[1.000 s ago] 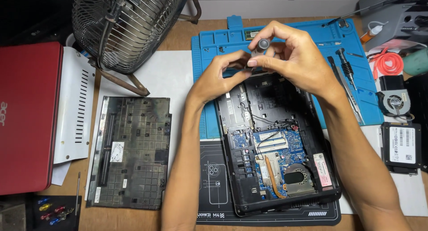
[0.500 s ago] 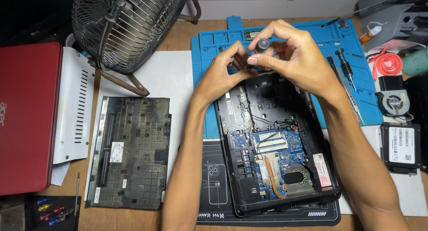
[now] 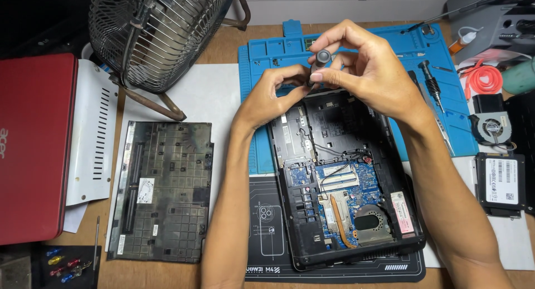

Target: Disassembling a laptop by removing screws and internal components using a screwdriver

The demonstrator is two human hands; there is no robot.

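An opened black laptop base [image 3: 345,177] lies on a blue work mat [image 3: 278,55], its blue circuit board, copper heat pipe and fan exposed. My right hand [image 3: 368,71] holds a grey-capped screwdriver [image 3: 322,59] upright at the laptop's far left corner. My left hand [image 3: 273,96] sits beside it, fingers pinched around the screwdriver's lower shaft at the laptop's edge. The tip is hidden by my fingers.
A metal fan [image 3: 156,32] stands at the back left. A black keyboard panel [image 3: 164,188] lies left of the laptop, a red laptop lid [image 3: 33,149] further left. A loose cooling fan [image 3: 490,127], a drive [image 3: 500,180] and screwdrivers [image 3: 432,85] lie on the right.
Both hands stay at the laptop's far corner. My left fingers have shifted slightly around the screwdriver shaft; the laptop has not moved.
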